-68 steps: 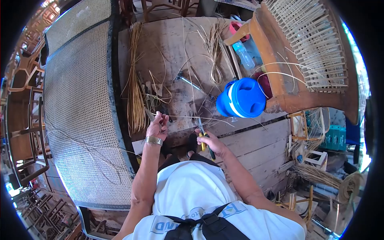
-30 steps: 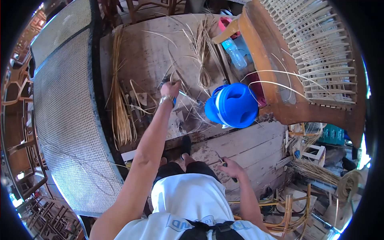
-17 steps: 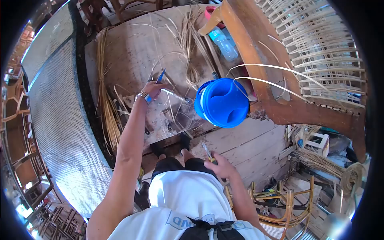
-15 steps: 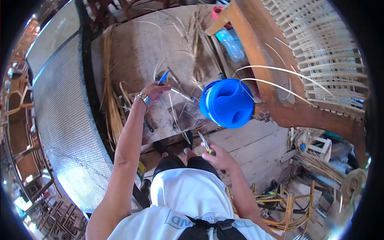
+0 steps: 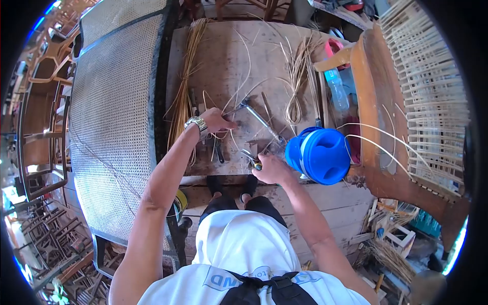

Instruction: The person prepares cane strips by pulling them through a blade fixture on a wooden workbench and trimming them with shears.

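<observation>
Your right hand [image 5: 273, 169] is closed around the pliers [image 5: 257, 163], whose handles show yellow and dark against your fingers. Their narrow metal nose points up and left, over the bench [image 5: 223, 56] by its near edge. Your left hand [image 5: 219, 122], with a shiny metal watch [image 5: 197, 123] at the wrist, is low over the bench with its fingers bent; whether it pinches a strand, you cannot tell from here. Pale, thin cane strands [image 5: 249, 63] curl around it and beyond, and a dark-handled tool [image 5: 219, 152] lies just below it.

Just right of that hand, a slim, straight metal rod [image 5: 262, 120] lies aslant. Farther left, a long bundle [image 5: 187, 81] of stiff tan cane is drawn in at its middle and fans at both ends; across from it, a looser bundle [image 5: 296, 91] ends in rounded loops. Between the two, the far boards give your hands room, crossed by fine curved strands.

The smooth, round blue jug [image 5: 326, 156] stands near your right hand and crowds that side. Past it are a clear plastic bottle [image 5: 337, 91] and a curved wooden chair [image 5: 378, 91] with ribbed, open cane weaving. On your left, the dark-framed panel [image 5: 114, 117] of fine mesh weave walls off the bench's side.
</observation>
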